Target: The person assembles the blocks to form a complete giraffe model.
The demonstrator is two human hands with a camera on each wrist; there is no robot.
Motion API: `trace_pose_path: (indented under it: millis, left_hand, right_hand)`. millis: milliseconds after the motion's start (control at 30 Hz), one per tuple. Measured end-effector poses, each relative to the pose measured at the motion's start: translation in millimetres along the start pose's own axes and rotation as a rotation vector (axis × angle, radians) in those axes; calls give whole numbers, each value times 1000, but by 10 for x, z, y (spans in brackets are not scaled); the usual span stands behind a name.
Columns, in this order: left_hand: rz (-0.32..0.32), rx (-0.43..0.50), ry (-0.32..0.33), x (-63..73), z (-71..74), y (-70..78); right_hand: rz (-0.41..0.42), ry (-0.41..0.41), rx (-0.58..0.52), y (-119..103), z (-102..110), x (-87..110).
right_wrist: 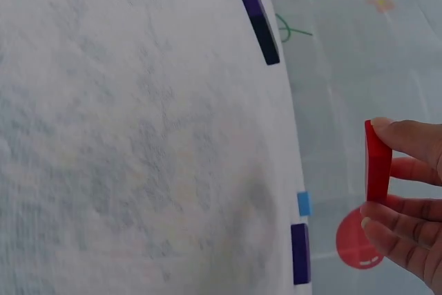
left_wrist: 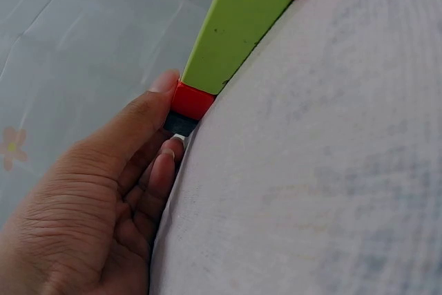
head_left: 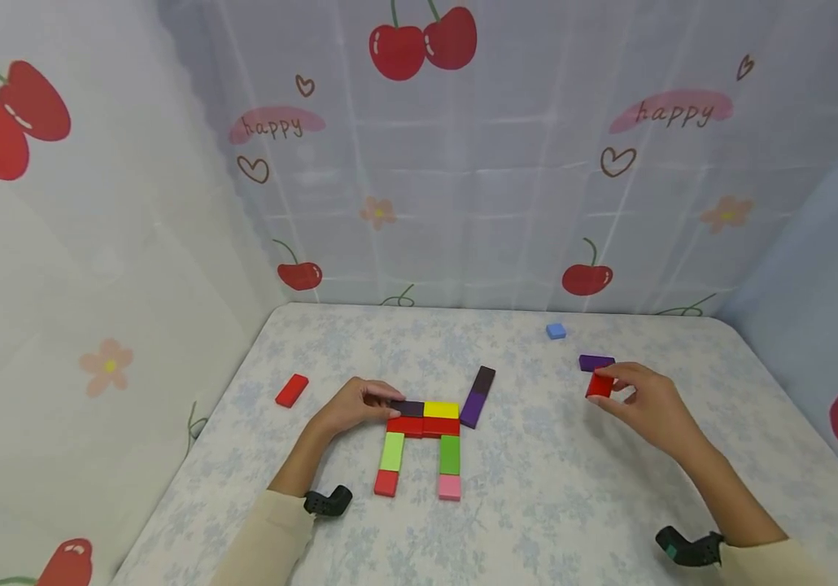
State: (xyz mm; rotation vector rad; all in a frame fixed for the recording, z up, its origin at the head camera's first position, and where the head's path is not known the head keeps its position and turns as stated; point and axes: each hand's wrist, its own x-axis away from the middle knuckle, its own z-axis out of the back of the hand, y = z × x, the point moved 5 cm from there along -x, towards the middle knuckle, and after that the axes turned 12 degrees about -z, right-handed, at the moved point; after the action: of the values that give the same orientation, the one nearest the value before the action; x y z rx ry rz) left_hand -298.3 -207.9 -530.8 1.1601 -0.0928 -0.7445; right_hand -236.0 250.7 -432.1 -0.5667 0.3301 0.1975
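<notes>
Red blk (head_left: 598, 384) pinched in R hand (head_left: 646, 403), right side of frame, just below purple blk (head_left: 596, 363). Dark blk (head_left: 410, 408) at ctr, gripped by left end btwn thumb + fingers of L hand (head_left: 357, 404), touching yellow blk (head_left: 441, 409); both against red row (head_left: 439, 426). Under that, light-green blk (head_left: 392, 452) w/ red end (head_left: 386, 483) at left, green blk (head_left: 450, 454) w/ pink blk (head_left: 450, 487) at right. Purple-dark pair (head_left: 473, 409) slanting just right of ctr. Blue blk (head_left: 555, 331) upper right, loose red piece (head_left: 291, 391) farther left.
</notes>
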Motion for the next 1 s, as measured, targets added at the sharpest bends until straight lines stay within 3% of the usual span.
trace_pose_path:
  millis: [167,400,700,800,1000]
  left_hand:
    - [-6,-17,-3,12,10,-7]
    - [13,-21,-2,14,1,-30]
    - [2,-37,7,23,-4,-26]
    - [-7,-31,7,20,2,-25]
    - [-13,-21,1,13,2,-19]
  right_hand:
    - [-43,-119,-13,-136,-260,-25]
    - [3,-208,-35,-230,-587,-70]
    - [-66,-325,-23,-248,-906,-145]
    - [-86,-330,-18,-262,-914,-141]
    - [-150,-245,-15,-282,-764,-86]
